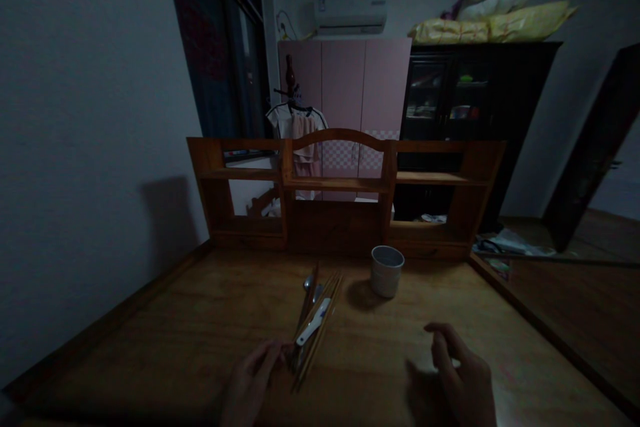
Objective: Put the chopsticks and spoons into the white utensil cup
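Note:
A bundle of wooden chopsticks and spoons (315, 320) lies on the wooden desk (200, 333), fanned out away from me. My left hand (253, 383) has its fingers closed on the near end of this bundle. My right hand (463, 380) hovers just above the desk to the right, fingers loosely curled and apart, holding nothing. A small white cup (387, 271) stands upright beyond the bundle, near the back of the desk.
A wooden shelf unit (345, 180) runs along the back of the desk. A white wall is on the left. Beyond stand a pink wardrobe (365, 87), a dark cabinet (470, 100) with bedding on top, and clothes on a rack. The room is dim.

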The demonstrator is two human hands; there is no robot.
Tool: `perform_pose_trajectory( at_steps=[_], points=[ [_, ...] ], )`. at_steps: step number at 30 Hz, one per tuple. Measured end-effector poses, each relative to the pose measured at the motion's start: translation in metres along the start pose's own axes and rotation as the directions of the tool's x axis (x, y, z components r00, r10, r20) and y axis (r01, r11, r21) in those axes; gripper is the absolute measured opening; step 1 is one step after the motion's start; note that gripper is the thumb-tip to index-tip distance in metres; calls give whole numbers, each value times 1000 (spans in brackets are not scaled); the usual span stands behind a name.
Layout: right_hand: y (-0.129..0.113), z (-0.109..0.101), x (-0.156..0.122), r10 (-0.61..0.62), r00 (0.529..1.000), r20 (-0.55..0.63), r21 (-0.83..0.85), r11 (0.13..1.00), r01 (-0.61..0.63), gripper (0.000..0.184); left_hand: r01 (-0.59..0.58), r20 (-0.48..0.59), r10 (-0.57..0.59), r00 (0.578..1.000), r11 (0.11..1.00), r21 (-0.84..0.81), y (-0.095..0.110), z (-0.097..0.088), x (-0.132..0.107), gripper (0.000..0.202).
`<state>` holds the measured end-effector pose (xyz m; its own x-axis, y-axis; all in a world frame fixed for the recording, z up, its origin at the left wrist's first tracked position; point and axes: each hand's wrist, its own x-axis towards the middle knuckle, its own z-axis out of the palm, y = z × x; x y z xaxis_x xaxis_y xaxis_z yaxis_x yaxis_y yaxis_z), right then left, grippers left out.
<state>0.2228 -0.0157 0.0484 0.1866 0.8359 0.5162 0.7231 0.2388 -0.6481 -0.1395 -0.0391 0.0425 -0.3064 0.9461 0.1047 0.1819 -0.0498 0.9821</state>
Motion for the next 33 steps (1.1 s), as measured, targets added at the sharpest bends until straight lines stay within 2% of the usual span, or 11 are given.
perform_pose_trajectory(
  at_steps=[5,11,14,17,22,26,33],
  points=[
    [0,-1,-1,4,999,39,26,1000,-5,32,-44,-72,33,997,988,-151,3,2,3,41],
    [1,-2,-2,52,998,34,43,998,-53,32,41,20,-38,999,977,-208,1,8,5,45],
    [1,-2,-2,51,997,58,40,998,-53,32,5,53,2,999,991,-134,-6,10,6,45],
    [0,-2,-2,43,996,76,35,998,-46,33,-85,72,85,994,996,-12,-10,10,7,43],
    [-1,-2,-1,31,997,66,22,999,-33,34,-219,137,203,969,969,114,-8,9,6,32],
    [-5,-2,-1,36,997,66,32,999,-38,34,-224,128,205,970,962,154,-6,8,6,28],
    [-3,-2,-1,28,996,82,52,998,-32,33,-252,109,239,965,960,119,-9,8,8,29]
  ],
)
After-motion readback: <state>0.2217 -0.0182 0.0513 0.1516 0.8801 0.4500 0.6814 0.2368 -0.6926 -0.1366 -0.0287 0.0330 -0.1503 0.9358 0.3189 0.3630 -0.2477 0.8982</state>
